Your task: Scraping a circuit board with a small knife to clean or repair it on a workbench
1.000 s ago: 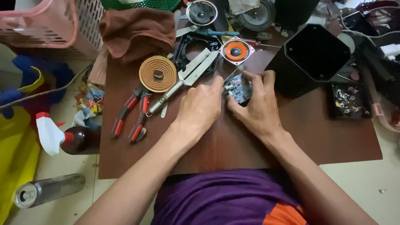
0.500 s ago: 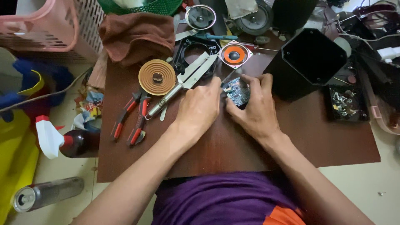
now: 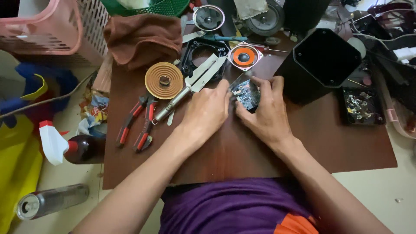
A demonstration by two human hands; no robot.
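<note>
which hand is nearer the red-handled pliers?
Left. The left hand sits a short way right of the red-handled pliers on the brown board; the right hand lies farther right, past the small circuit board.

Bare forearms, purple top w/ orange patch

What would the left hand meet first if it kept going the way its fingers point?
The left hand points up and right, toward the small circuit board at its fingertips. Beyond the board, the orange speaker driver probably lies next in line, though depth is unclear.
</note>
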